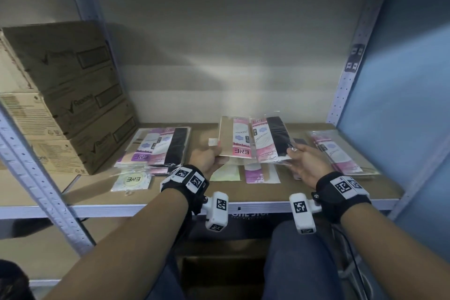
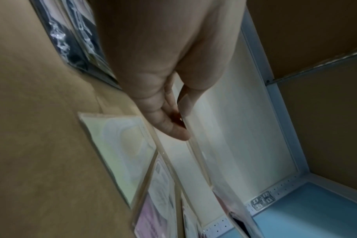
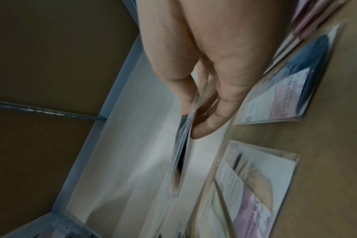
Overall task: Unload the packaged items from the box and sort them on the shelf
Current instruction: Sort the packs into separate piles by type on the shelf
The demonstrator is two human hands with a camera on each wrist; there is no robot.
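A person's left hand grips the near edge of a beige stocking packet, thumb on top and fingers curled beneath, while the right hand pinches the near right corner of a black stocking packet between thumb and fingers. The two clear-wrapped packets are held side by side above the shelf board, their inner edges overlapping, the beige one at 9 o'clock of the black one. In the left wrist view the left hand shows fingers pressed under a pale packet edge; in the right wrist view the right hand clamps crinkled clear wrap between thumb and fingertips.

Below the raised pair, at 6 o'clock of them, a pale green packet and a pink-and-white packet lie flat on the board. At 9 o'clock a stack of packets rests with a small round-labelled packet just in front of it. At 3 o'clock another pile of pink packets lies near the right upright; its count is hard to tell through the blur. Three stacked cardboard cartons stand at 10 o'clock, at the shelf's left end.
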